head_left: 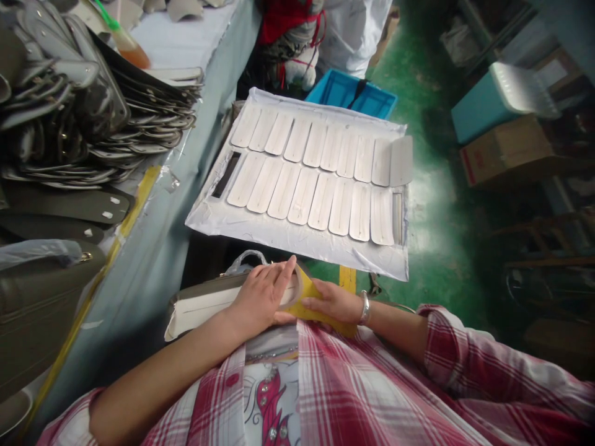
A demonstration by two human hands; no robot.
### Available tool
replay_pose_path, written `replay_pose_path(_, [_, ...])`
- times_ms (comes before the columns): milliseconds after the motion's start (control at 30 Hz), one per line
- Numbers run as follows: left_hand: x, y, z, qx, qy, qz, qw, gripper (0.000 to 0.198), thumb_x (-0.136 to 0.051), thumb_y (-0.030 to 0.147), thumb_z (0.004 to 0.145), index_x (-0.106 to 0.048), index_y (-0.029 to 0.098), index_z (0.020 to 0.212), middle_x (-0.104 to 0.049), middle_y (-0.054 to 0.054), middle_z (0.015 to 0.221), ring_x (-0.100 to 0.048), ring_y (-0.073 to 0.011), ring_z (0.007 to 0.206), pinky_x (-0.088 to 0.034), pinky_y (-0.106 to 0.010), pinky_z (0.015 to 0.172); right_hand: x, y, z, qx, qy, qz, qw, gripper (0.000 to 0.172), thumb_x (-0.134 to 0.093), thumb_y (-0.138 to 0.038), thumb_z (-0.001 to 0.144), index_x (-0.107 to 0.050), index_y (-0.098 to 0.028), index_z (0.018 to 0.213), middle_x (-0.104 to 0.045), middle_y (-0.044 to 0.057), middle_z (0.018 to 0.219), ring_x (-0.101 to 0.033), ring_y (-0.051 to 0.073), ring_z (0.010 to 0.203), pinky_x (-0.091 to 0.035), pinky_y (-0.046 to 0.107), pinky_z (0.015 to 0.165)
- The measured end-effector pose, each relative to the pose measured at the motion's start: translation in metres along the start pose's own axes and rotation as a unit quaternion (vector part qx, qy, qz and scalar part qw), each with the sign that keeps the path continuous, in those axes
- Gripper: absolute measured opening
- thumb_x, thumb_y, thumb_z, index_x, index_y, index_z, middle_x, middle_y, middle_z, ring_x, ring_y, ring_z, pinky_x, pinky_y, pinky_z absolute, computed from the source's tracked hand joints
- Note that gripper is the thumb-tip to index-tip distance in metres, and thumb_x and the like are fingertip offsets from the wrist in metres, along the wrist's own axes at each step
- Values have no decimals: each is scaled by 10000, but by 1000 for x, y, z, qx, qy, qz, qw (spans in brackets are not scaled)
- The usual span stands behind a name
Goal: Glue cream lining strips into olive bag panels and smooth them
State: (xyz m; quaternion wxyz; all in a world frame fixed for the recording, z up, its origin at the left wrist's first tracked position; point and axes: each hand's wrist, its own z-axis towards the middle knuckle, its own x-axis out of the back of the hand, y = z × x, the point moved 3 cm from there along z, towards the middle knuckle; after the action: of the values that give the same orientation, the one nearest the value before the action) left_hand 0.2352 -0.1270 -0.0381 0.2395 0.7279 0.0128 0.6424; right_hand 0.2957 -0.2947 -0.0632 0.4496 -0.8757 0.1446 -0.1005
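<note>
In front of my waist lies a grey-olive bag-like piece (211,285) with a pale panel (204,313) along it. My left hand (267,291) lies across its right end, fingers stretched together on top and what looks like the thumb below. My right hand (332,301) pinches a yellow sheet-like piece (304,288) with a curved pale edge, thumb on top and other fingers mostly hidden underneath. Both hands meet at that curved edge. Whether the yellow piece is joined to the pale panel is hidden by my fingers.
Ahead stands a white-covered board (297,238) with two rows of pale round-ended strips (302,195). On the left table (195,124) are stacked grey parts (153,124) and a bottle of orange liquid (127,46). A blue crate (351,93) and cardboard box (509,148) sit beyond.
</note>
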Motion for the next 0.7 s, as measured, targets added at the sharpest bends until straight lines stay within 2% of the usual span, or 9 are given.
replay_pose_path(167, [1, 0, 2, 3, 17, 2, 1000, 1120, -707, 528, 640, -45, 109, 1441, -475, -177, 1288, -449, -272, 1186, -309, -395, 991, -21, -3, -1, -20, 94, 56, 994, 286, -507, -446, 853, -420, -181, 912, -578, -33, 552, -536, 128, 363, -409, 195, 301])
replay_pose_path(267, [2, 5, -2, 27, 12, 0, 1000, 1130, -707, 554, 621, -75, 94, 1436, -478, -184, 1298, -448, -267, 1198, -325, -395, 990, -22, -4, -22, -28, 126, 105, 986, 294, -549, -438, 824, -435, -181, 909, -611, -4, 625, -543, 128, 379, -440, 219, 315])
replay_pose_path(333, [4, 7, -6, 55, 4, 8, 998, 1089, -690, 580, 627, -143, 82, 1426, -453, -196, 1333, -424, -279, 1227, -311, -411, 1008, -17, -8, -41, 20, 152, 162, 975, 320, -571, -455, 812, -470, -174, 929, -617, 11, 652, -541, 122, 392, -441, 223, 336])
replay_pose_path(400, [4, 10, -12, 77, -4, 22, 997, 1004, -670, 582, 654, -227, 87, 1407, -411, -196, 1378, -388, -291, 1264, -282, -432, 1032, -10, -14, -57, 110, 212, 242, 940, 319, -587, -448, 809, -503, -164, 926, -607, 12, 667, -536, 105, 430, -436, 212, 385])
replay_pose_path(467, [2, 12, -15, 77, -8, 37, 996, 897, -649, 548, 698, -286, 112, 1393, -367, -172, 1419, -351, -290, 1295, -257, -443, 1049, -8, -22, -62, 193, 262, 338, 883, 282, -642, -381, 776, -531, -156, 904, -580, -1, 694, -514, 79, 487, -436, 204, 458])
replay_pose_path(533, [0, 16, -17, 65, 3, 50, 997, 816, -630, 512, 734, -315, 134, 1385, -350, -145, 1436, -331, -281, 1309, -248, -447, 1053, -13, -31, -53, 247, 288, 417, 826, 299, -699, -295, 711, -552, -158, 932, -531, -31, 695, -477, 63, 529, -447, 210, 530])
replay_pose_path(600, [-1, 19, -18, 50, 19, 62, 997, 778, -615, 502, 753, -332, 142, 1382, -352, -131, 1438, -335, -276, 1304, -255, -447, 1047, -20, -39, -36, 277, 327, 449, 784, 373, -716, -278, 678, -549, -173, 993, -470, -61, 655, -436, 63, 523, -459, 229, 550])
replay_pose_path(700, [-2, 21, -19, 31, 42, 76, 996, 756, -602, 519, 764, -360, 140, 1373, -363, -127, 1432, -355, -274, 1287, -261, -437, 1038, -26, -45, -12, 303, 403, 440, 743, 375, -693, -361, 698, -531, -187, 989, -400, -80, 609, -343, 51, 450, -399, 202, 444])
